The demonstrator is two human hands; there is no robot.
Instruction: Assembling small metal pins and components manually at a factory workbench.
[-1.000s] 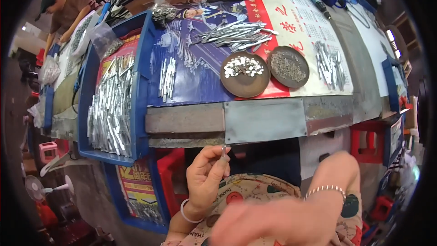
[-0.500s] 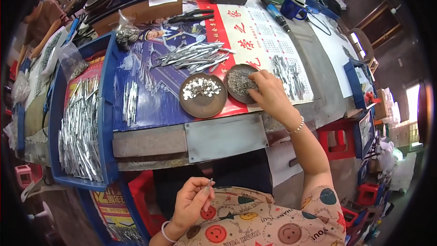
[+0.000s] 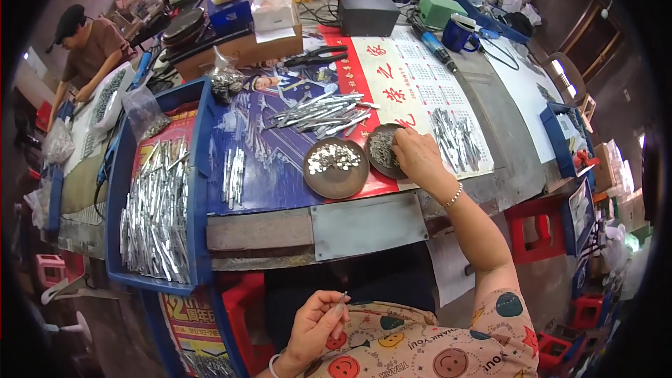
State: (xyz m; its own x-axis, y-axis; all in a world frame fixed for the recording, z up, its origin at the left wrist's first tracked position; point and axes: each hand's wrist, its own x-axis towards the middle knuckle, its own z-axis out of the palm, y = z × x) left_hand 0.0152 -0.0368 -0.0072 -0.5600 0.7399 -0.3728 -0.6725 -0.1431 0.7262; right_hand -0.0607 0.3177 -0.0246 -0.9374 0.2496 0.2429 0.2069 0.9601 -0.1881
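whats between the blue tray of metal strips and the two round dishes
In the head view, a small row of metal strips lies between the blue tray and the dishes.

1 head view looks steeply down, close over the workbench.

Workbench bears printed sheets, two dishes, blue tray
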